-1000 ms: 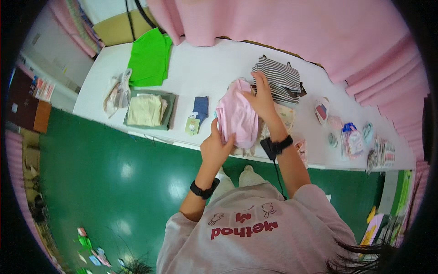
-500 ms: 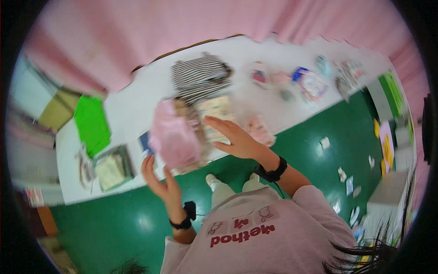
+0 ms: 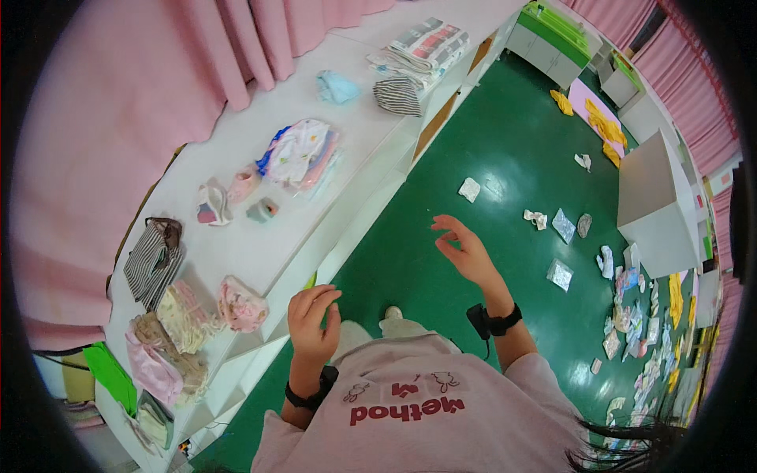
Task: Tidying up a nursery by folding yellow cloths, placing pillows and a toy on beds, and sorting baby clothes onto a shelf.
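Both hands hang in the air in front of my body with nothing in them. My left hand (image 3: 312, 322) is open, fingers loosely bent and thumb apart, beside the near edge of the long white counter (image 3: 244, 276). Over the green floor, my right hand (image 3: 468, 254) is open too, its fingers half curled. Nearest my left hand on the counter is a pink patterned cloth bundle (image 3: 241, 304). Left of it lie a cream folded cloth (image 3: 186, 318), a pink garment (image 3: 153, 364) with a brownish lacy cloth (image 3: 186, 359), and striped clothing (image 3: 154, 260).
Farther along the counter are small baby shoes (image 3: 213, 205), bagged clothes (image 3: 300, 154), a light blue cloth (image 3: 337, 87) and folded fabrics (image 3: 426, 49). Packets and cloths lie scattered on the green floor (image 3: 473, 150), including a silvery packet (image 3: 560, 275). A grey-white cabinet (image 3: 654, 209) stands at right.
My view has swung right, so the counter now runs along my left. Both hands have come away from the cloths on it, the right one out over the floor.
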`<state>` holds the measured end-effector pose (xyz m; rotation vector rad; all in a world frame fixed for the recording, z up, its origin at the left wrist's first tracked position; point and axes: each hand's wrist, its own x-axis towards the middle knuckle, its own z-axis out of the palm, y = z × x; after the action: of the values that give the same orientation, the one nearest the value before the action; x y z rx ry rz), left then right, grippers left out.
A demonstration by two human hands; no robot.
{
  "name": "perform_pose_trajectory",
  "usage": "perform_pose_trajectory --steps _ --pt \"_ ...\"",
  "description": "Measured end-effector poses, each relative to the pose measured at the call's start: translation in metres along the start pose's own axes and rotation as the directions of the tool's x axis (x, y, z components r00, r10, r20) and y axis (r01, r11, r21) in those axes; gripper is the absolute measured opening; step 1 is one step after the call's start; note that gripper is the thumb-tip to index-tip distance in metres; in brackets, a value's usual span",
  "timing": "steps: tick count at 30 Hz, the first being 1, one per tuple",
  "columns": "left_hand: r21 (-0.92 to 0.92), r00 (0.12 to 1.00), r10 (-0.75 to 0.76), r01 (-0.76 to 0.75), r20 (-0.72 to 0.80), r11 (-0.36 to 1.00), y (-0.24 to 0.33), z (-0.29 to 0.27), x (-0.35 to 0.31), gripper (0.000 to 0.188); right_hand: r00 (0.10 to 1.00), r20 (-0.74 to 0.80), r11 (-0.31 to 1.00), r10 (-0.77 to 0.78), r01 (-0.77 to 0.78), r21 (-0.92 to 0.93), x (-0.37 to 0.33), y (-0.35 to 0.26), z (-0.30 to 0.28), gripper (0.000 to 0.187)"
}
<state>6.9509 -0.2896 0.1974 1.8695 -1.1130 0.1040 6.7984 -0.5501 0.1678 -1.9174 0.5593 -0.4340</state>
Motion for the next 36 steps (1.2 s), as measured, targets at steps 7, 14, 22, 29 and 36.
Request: perform_pose_trajectory --steps 7,14,22,29,36 --pt "-0.019 0.990 0.019 -0.016 0.142 1.000 0.000 0.086 0.078 0.017 0.990 0.067 0.992 0.124 -0.123 -0.020 0.065 0.058 -0.056 0.037" --pt "-0.058 0.983 -0.120 0.129 0.136 0.990 -0.054 0.162 0.168 0.017 0.975 0.177 0.926 -0.133 0.186 -0.329 0.229 0.113 -0.074 0.049" --pt "-0.165 0.945 -0.273 0.302 0.177 0.939 -0.104 0.230 0.289 0.016 0.943 0.302 0.709 -0.142 0.310 -0.633 0.394 0.147 -0.069 0.061" --pt "-0.027 0.915 -0.403 0.404 0.027 0.914 -0.178 0.275 0.360 0.032 0.776 0.596 0.693 -0.206 0.545 -0.471 0.482 0.171 -0.067 0.044" --pt "0.376 0.828 -0.483 0.560 -0.286 0.738 -0.232 0.309 0.420 0.054 0.696 0.644 0.636 -0.317 0.660 -0.400 0.528 0.165 -0.071 0.046"
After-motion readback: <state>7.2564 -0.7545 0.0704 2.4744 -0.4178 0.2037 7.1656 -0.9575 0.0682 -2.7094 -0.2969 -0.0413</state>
